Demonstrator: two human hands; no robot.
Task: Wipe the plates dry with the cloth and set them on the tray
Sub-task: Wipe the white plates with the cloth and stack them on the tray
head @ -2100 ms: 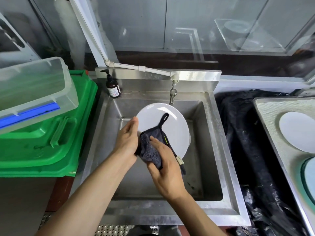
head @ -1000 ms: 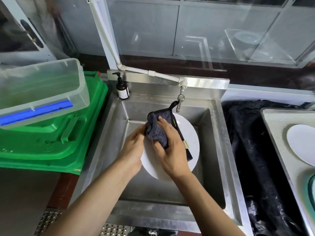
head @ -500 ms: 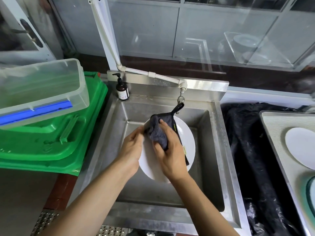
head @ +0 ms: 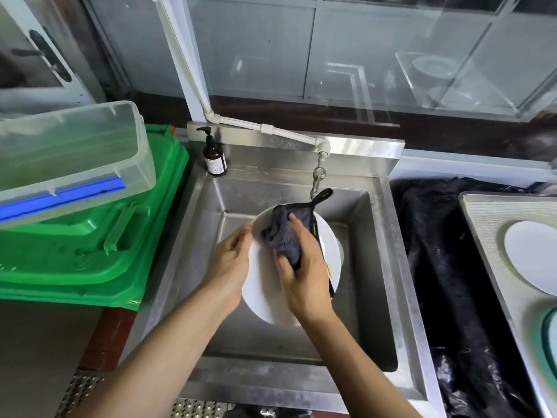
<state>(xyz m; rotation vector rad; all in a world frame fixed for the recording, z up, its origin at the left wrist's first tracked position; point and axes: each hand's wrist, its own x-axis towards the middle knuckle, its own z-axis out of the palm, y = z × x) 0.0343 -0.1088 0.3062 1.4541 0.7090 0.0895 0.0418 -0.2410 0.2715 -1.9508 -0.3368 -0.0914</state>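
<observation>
Drying under way on a white plate [head: 265,300], held tilted over the basin of the steel sink [head: 388,267], likely so drips fall into the basin rather than on the surface. Gripped at its left rim by the left hand [head: 230,267], fingers curled round the edge with the thumb on the near side, bracing the plate against the wiping push. Pressed against the upper part of the face: a dark grey cloth [head: 283,239], bunched under the right hand [head: 301,279], fingers closed over it, thumb pinching the lower fold. Bunching presumably for a thicker, more absorbent pad. Hanging loop of the cloth poking up just below the tap [head: 318,179]. Lower half of the plate bare, dry or wet impossible to tell.

Standing on the sink's back left corner, a brown pump bottle [head: 214,159], clear of the work. Stacked to the left of the sink, green crates [head: 90,251] with a clear lidded box [head: 69,158] on top. Spread to the right of the sink, black plastic sheeting [head: 437,267], and beyond it the tray [head: 482,224] near the right edge, already carrying one white plate [head: 530,260] laid flat, with a green-rimmed dish [head: 550,336] just in front of it. Tray well apart from the sink, so a carry across the sheeting judged necessary once wiping ends.
</observation>
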